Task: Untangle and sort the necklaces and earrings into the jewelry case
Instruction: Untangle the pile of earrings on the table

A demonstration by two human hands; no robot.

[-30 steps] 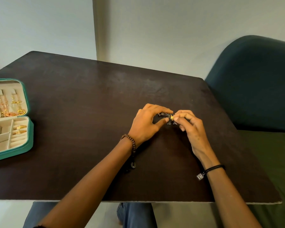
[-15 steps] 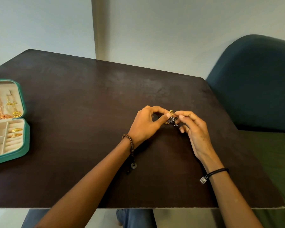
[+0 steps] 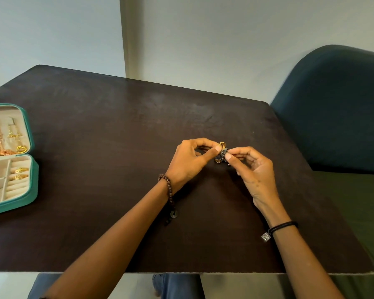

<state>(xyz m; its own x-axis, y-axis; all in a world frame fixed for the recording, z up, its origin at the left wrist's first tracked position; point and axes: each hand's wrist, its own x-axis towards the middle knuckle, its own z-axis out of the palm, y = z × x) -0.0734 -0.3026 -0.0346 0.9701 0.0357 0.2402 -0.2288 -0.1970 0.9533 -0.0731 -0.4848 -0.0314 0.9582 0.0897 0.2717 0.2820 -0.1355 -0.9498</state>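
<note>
Tangle [image 3: 221,156] held between both hands: left hand [image 3: 188,160] pinches its hoop [image 3: 222,145], right hand [image 3: 253,169] pinches the dark part beside it. Case [image 3: 34,175] lies well to the left, nearer the left hand.

You have no text, label, brand or number here that can be read. The small square charm [image 3: 266,236] hanging from the black cord [image 3: 283,225] on your right wrist bears a mark, too small to make out.
</note>
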